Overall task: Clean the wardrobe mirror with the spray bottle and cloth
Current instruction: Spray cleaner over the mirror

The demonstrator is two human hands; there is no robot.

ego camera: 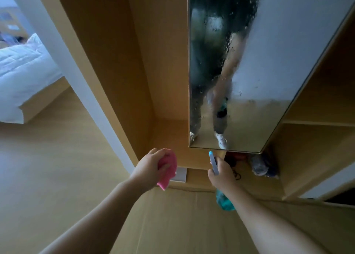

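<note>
Dim, soft daylight from left by bed (21,65); wide-angle bends edges; mirror (249,65) hazy w/ droplets, slight blur overall.

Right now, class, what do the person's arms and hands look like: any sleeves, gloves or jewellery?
The left arm and right arm are bare to the picture's edge, no sleeve showing. The left hand and right hand wear no gloves; no watch, bracelet or ring is visible.

Home bedroom: bed (21,74), wooden wardrobe (153,61), mirror (269,51).
</note>
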